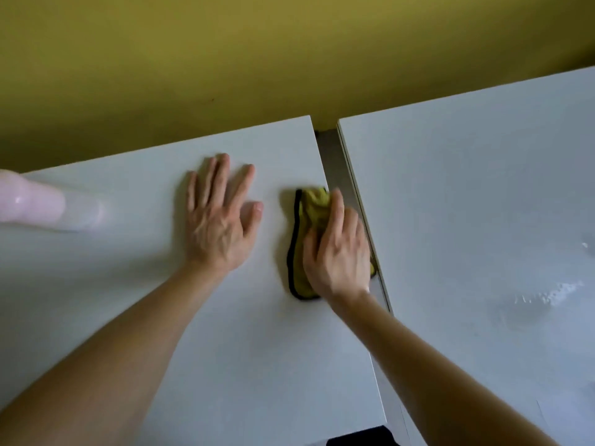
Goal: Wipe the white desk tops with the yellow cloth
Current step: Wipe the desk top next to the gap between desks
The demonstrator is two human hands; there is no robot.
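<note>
Olive-yellow wall (225, 59) forms the background behind two white desk tops, which stand side by side with a narrow gap (338, 162) between them. That gap serves as the reference for all positions below.

Left desk top (128, 317): the surface to the left of the gap, on which both my hands rest.

Right desk top (483, 188): the surface to the right of the gap. Wet streaks (547, 292) glisten on it, well away from the gap.

Yellow cloth (301, 252): bunched and edged in black, it lies on the left desk top just beside the gap, its right side reaching the desk edge.

Right hand (338, 252): laid palm down on the yellow cloth, fingers extended toward the wall and pressing the fabric against the surface. It grasps nothing. Its outer edge sits at the gap.

Left hand (219, 223): flat on the left desk top, farther from the gap than the cloth and apart from it, fingers spread, holding nothing.

Pink bottle (42, 204): blurred, at the far left of the left desk top, well apart from the gap.

Dark object (360, 437): visible below the near end of the gap; what it is cannot be told.
</note>
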